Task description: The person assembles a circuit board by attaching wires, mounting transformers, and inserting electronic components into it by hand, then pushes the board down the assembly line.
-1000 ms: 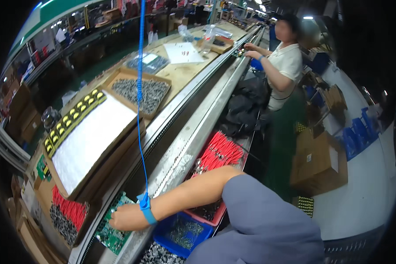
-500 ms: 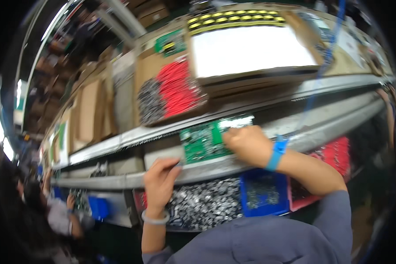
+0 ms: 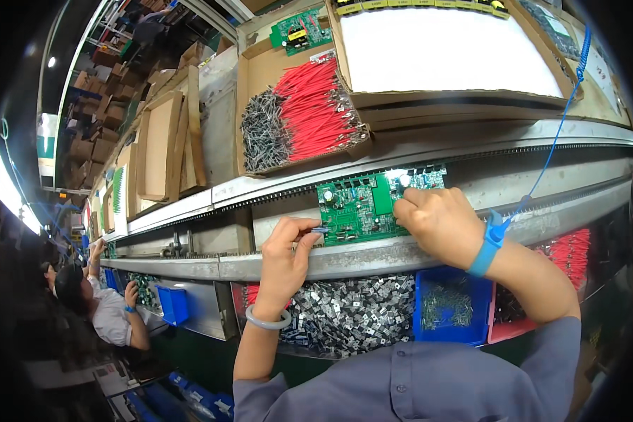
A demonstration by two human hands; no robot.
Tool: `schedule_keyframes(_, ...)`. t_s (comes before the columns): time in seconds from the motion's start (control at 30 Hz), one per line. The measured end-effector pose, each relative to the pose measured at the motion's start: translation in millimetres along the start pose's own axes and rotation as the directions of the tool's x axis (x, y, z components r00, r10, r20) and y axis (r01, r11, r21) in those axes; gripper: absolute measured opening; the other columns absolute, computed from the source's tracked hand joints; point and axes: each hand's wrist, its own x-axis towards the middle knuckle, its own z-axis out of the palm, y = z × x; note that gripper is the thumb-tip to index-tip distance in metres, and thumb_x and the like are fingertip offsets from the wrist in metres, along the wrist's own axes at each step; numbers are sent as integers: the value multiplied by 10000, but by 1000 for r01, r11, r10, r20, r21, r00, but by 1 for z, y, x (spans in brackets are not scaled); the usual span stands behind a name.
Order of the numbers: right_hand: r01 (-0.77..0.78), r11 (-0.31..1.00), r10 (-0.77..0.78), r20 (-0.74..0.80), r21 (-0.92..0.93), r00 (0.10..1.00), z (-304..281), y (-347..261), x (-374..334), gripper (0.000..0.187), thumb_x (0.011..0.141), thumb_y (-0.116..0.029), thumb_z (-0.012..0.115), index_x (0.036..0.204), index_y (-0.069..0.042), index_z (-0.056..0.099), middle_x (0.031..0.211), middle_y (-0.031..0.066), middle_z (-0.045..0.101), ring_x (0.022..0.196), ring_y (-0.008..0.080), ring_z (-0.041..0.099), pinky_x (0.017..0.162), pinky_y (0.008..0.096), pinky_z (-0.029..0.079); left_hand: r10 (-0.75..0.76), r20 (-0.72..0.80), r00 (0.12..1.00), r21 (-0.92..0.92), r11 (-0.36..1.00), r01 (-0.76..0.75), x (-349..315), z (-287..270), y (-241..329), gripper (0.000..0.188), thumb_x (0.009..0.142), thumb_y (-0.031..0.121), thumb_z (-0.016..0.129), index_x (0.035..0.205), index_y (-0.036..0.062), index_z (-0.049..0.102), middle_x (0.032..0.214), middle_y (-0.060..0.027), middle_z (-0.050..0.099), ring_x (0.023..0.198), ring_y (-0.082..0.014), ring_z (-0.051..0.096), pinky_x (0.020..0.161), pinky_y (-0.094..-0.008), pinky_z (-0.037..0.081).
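A green circuit board (image 3: pixel 346 216) lies on the conveyor (image 3: pixel 330 262), between its near and far edges. The person's left hand (image 3: pixel 285 257) pinches a small grey part (image 3: pixel 320 230) at the board's left edge. The right hand (image 3: pixel 441 224) curls over the board's right end; whether it grips anything is hidden. Metal clips (image 3: pixel 362 309) and a blue bin (image 3: pixel 480 302) sit along the conveyor's near edge; red wires (image 3: pixel 313 112) lie beyond the far edge.

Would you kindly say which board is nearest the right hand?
The circuit board between the rails, beneath the right hand; the yellow-topped board lies farther off.
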Motion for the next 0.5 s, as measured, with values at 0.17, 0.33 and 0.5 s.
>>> schedule_keyframes(0.17,27,1000,-26,-28,15,999,1,1,-2,78,780,-45,645,831,-48,586,802,111,623,675,337,690,552,459,547,219,2,976,197,956,-215,5,3,6,175,875,-88,702,1037,-23,713,986,-140,701,881,-268,685,793,-340,531)
schedule_keyframes(0.33,32,999,-32,17,14,999,-5,0,-1,58,795,-52,647,842,-21,633,838,142,681,755,327,738,589,437,592,213,16,977,244,947,-210,5,5,12,172,867,-97,703,1020,-18,712,975,-146,694,885,-306,679,787,-372,533)
schedule_keyframes(0.5,33,999,-33,12,31,999,-5,0,-1,60,785,-48,654,832,-15,637,841,148,682,753,331,739,584,438,591,228,21,973,283,933,-224,5,8,15,171,868,-98,701,1019,-19,711,966,-139,681,875,-301,676,767,-375,534)
